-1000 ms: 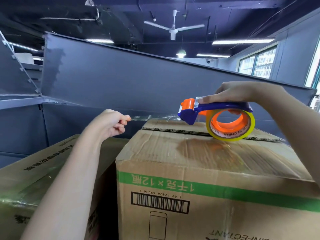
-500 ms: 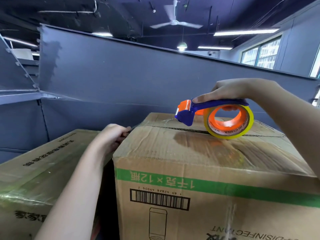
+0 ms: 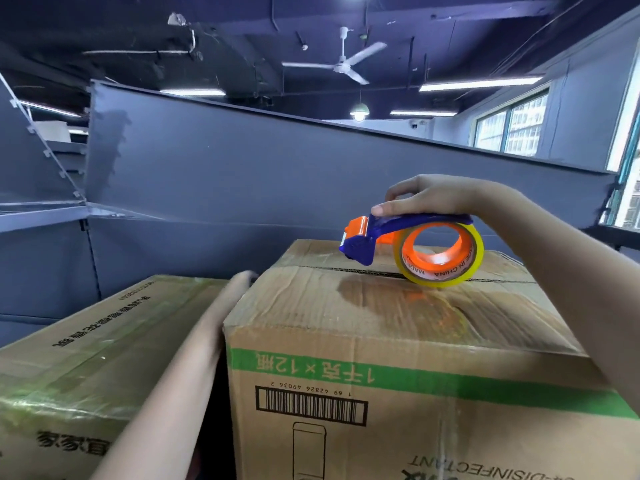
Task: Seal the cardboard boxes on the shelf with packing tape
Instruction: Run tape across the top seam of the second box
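Note:
A cardboard box (image 3: 398, 327) with a green stripe and a barcode fills the front right. Its top seam runs left to right, and glossy tape shines on the top panel. My right hand (image 3: 433, 199) grips the blue and orange tape dispenser (image 3: 412, 244) from above. The yellowish roll rests on the seam and the cutter end points left. My left hand (image 3: 244, 278) reaches down behind the box's left side; only the knuckles show, so its fingers are hidden. A second cardboard box (image 3: 97, 327), lower and taped over, lies at the left.
A tall grey partition (image 3: 277, 174) stands close behind both boxes. A grey shelf ledge (image 3: 41, 216) juts out at the left. A narrow dark gap separates the two boxes, with my left forearm in it. Windows line the right wall.
My left hand, which pinched the tape end in the air, has pulled it down over the box's left edge and out of sight. The dispenser has shifted right along the seam.

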Available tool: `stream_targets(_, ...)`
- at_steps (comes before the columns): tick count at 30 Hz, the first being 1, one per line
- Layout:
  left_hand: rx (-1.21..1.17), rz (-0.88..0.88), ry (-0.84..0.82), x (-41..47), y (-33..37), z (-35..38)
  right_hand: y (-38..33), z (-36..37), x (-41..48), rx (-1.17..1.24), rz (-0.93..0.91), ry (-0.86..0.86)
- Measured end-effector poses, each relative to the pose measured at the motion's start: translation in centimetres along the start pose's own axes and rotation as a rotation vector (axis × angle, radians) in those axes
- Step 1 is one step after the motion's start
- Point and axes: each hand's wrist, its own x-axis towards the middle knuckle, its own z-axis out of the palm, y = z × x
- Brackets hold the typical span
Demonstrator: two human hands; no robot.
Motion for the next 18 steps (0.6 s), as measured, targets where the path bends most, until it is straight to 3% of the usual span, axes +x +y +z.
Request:
stream_targets(3,0.119,0.113,0.08,0.8,0.0,-0.6,-0.2,-0.1,-0.2,0.034,-0.053,0.086)
stream_targets(5,0.154,0.106,0.034,1.1,0.1,-1.5,-0.2,-0.2,-0.4,-0.014,-0.069,0.155)
stream_targets(7,0.078,-0.019,-0.068,1.3,1.2,-2.6,-0.2,-0.3,-0.4,-0.132,-0.048,0.204)
stream_targets(10,-0.013,-0.17,-0.348,1.8,3.9,-3.3,-0.4,-0.6,-0.3,-0.271,0.003,0.233)
stream_targets(15,0.555,-0.062,-0.444,2.4,6.2,-2.4,-0.8,-0.6,-1.5,-0.118,0.013,0.057)
stream_targets(18,0.867,0.047,-0.378,1.9,7.8,-1.8,-1.0,-0.9,-1.4,-0.274,-0.018,-0.078)
